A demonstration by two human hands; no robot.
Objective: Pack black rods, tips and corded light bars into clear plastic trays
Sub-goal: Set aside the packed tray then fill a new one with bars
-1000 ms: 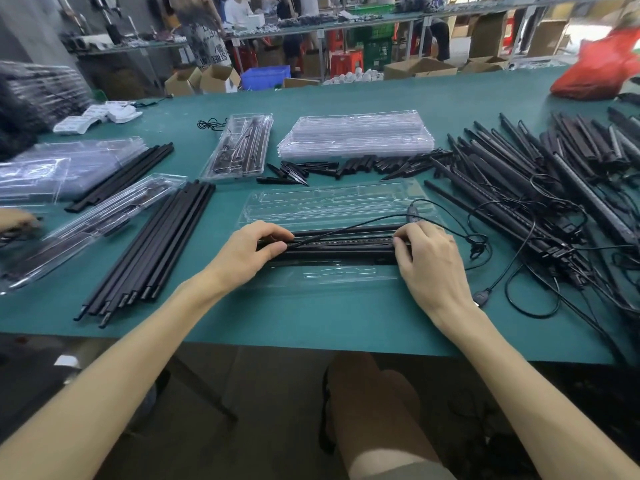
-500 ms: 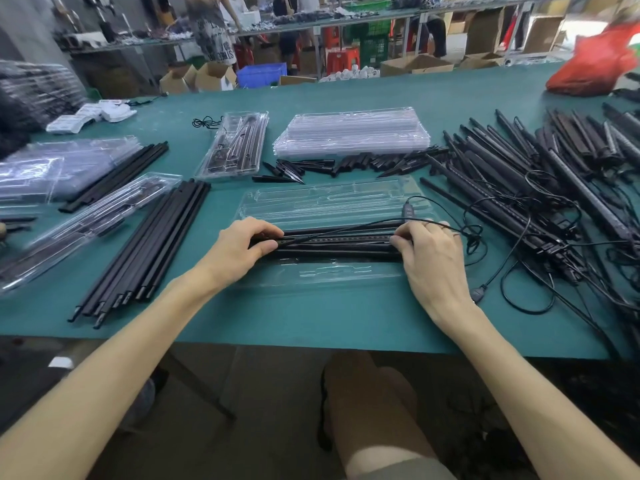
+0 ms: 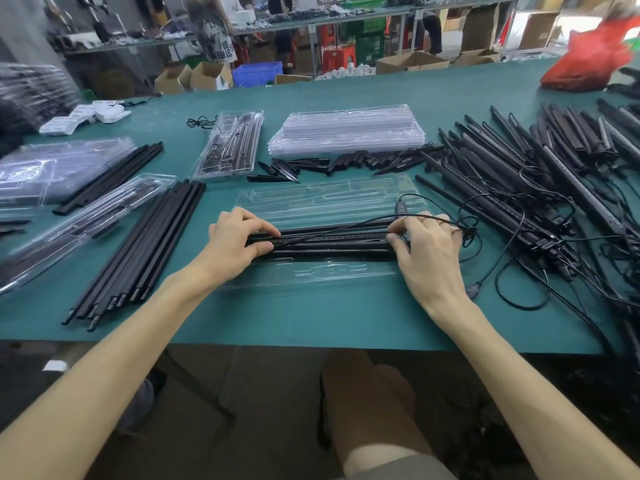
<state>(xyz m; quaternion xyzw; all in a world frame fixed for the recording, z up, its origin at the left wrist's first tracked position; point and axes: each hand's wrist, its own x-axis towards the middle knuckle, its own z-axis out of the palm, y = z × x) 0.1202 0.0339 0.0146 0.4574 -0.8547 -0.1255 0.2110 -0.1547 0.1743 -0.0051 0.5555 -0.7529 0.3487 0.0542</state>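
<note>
An open clear plastic tray lies in front of me on the green table. A bundle of black rods and a corded light bar lies across the tray's middle. My left hand grips the bundle's left end, thumb underneath and fingers over the top. My right hand grips the right end, and the bar's black cord loops over its fingers. Loose black tips lie behind the tray.
A row of black rods lies to my left beside filled trays. A stack of clear trays and one packed tray sit behind. A tangled heap of corded light bars covers the right. A red bag sits far right.
Both hands have stayed on the bundle's ends and pressed it slightly further into the tray. The cord has shifted a little over my right hand.
</note>
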